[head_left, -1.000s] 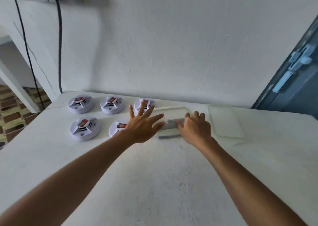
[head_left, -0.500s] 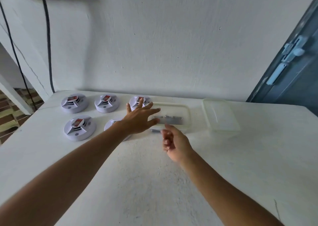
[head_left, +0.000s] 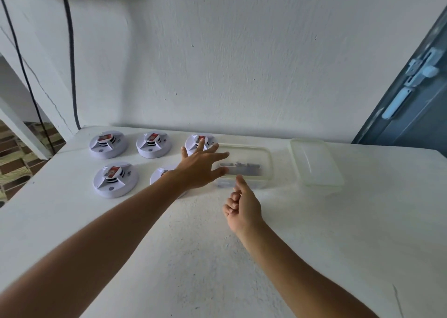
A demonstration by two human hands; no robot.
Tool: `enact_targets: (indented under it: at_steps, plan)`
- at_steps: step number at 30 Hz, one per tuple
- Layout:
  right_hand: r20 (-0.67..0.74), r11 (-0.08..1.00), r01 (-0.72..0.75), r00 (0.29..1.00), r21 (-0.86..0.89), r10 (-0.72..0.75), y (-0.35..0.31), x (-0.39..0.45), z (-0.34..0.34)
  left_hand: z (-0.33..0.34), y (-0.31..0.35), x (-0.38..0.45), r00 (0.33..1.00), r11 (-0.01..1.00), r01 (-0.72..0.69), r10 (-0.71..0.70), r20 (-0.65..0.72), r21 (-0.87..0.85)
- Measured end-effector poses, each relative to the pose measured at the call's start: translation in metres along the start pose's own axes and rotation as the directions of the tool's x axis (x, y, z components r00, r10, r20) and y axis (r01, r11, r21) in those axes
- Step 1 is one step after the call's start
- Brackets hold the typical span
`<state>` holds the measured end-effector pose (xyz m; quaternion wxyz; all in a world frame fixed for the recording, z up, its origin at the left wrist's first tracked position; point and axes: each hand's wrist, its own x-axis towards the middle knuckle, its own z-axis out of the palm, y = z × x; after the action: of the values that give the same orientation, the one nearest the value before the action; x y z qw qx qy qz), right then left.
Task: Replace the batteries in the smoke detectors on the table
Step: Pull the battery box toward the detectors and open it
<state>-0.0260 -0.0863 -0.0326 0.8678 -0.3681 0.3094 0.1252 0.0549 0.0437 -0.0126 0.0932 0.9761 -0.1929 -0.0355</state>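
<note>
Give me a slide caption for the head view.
Left hand spread over open battery box, right hand curled near it, five smoke detectors alongside.

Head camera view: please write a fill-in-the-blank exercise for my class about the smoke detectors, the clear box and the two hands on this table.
1. The number of smoke detectors on the table is ____.
2. The lid lies to the ____ of the clear box.
3. The hand with spread, straight fingers is the ____ hand.
4. The right hand has its fingers ____.

Missing words: five; right; left; curled
</note>
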Motion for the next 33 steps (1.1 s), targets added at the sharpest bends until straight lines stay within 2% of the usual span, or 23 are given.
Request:
enact_targets:
  at_steps: [3,4,5,6,7,8,9,10,11,12,13,14,16,18,21,24,26,27,28,29,31,32,33]
  plan:
    - [0.022,0.998,-0.05,0.998,-0.042,0.051,-0.006,-0.007,0.002,0.002,-0.002,0.001,1.0,1.0,0.003,-0.003,0.001,-0.011]
    - [0.071,0.985,-0.086,0.993,-0.148,0.097,-0.011,-0.011,0.002,0.002,-0.002,0.0,1.0,1.0,0.007,-0.007,0.004,-0.019]
    - [0.144,0.936,-0.105,0.976,-0.335,0.161,-0.016,-0.018,0.0,0.003,-0.002,0.0,1.0,1.0,0.01,-0.01,0.01,-0.03]
    - [0.217,0.82,-0.064,0.95,-0.569,0.225,-0.021,-0.027,0.0,0.003,-0.001,0.0,1.0,0.999,0.013,-0.012,0.015,-0.04]
    - [0.262,0.644,0.039,0.931,-0.764,0.254,-0.027,-0.033,0.002,0.003,0.0,-0.001,1.0,0.999,0.014,-0.014,0.019,-0.048]
    - [0.299,0.458,0.181,0.933,-0.87,0.199,-0.033,-0.034,0.004,0.003,0.002,-0.002,1.0,0.998,0.018,-0.017,0.021,-0.056]
    - [0.367,0.309,0.34,0.93,-0.888,0.032,-0.039,-0.028,0.007,0.003,0.004,-0.003,1.0,0.998,0.024,-0.024,0.015,-0.059]
    - [0.438,0.172,0.472,0.876,-0.865,-0.202,-0.048,-0.018,0.01,0.004,0.006,-0.005,1.0,0.998,0.029,-0.029,0.005,-0.05]
    - [0.493,0.004,0.549,0.754,-0.836,-0.433,-0.058,-0.005,0.013,0.006,0.009,-0.007,0.999,0.999,0.035,-0.036,-0.004,-0.034]
    - [0.521,-0.169,0.529,0.638,-0.831,-0.567,-0.07,0.007,0.015,0.008,0.011,-0.009,0.999,0.999,0.039,-0.039,-0.012,-0.019]
    - [0.539,-0.288,0.467,0.6,-0.836,-0.591,-0.081,0.018,0.015,0.01,0.013,-0.011,0.999,0.999,0.048,-0.048,-0.018,-0.012]
    - [0.539,-0.346,0.413,0.634,-0.842,-0.554,-0.091,0.027,0.014,0.011,0.014,-0.012,0.998,0.998,0.057,-0.057,-0.018,-0.007]
    - [0.526,-0.365,0.391,0.729,-0.845,-0.437,-0.104,0.034,0.011,0.01,0.014,-0.012,0.997,0.997,0.069,-0.069,-0.019,0.025]
    - [0.533,-0.462,0.338,0.746,-0.82,-0.4,-0.107,0.033,0.007,0.008,0.014,-0.01,0.996,0.993,0.084,-0.08,-0.047,0.087]
    - [0.457,-0.593,0.122,0.763,-0.796,-0.458,-0.109,0.02,0.006,0.003,0.016,-0.005,0.974,0.984,0.161,-0.146,-0.172,0.077]
    - [0.389,-0.595,0.035,0.787,-0.803,-0.479,-0.106,0.002,0.004,0.0,0.016,0.0,0.941,0.969,0.196,-0.229,-0.247,-0.152]
    - [0.377,-0.555,0.071,0.804,-0.829,-0.459,-0.104,-0.005,-0.001,-0.003,0.02,0.001,0.945,0.91,0.22,-0.288,-0.154,-0.351]
    - [0.358,-0.495,0.112,0.825,-0.862,-0.437,-0.103,-0.008,-0.003,-0.005,0.023,-0.001,0.942,0.84,0.263,-0.329,-0.061,-0.474]
    - [0.323,-0.379,0.165,0.857,-0.911,-0.403,-0.104,-0.009,-0.007,-0.006,0.026,-0.004,0.929,0.73,0.32,-0.366,0.049,-0.604]
    - [0.273,-0.206,0.209,0.893,-0.956,-0.359,-0.104,-0.01,-0.011,-0.007,0.027,-0.008,0.906,0.588,0.382,-0.389,0.164,-0.714]
    - [0.162,0.203,0.22,0.95,-0.954,-0.269,-0.1,-0.01,-0.019,-0.009,0.027,-0.016,0.864,0.357,0.462,-0.388,0.321,-0.812]
    - [0.126,0.344,0.21,0.96,-0.915,-0.251,-0.096,-0.009,-0.024,-0.007,0.024,-0.019,0.853,0.308,0.477,-0.387,0.349,-0.823]
    - [0.105,0.431,0.214,0.959,-0.877,-0.262,-0.093,-0.005,-0.029,-0.006,0.023,-0.02,0.849,0.288,0.479,-0.39,0.355,-0.829]
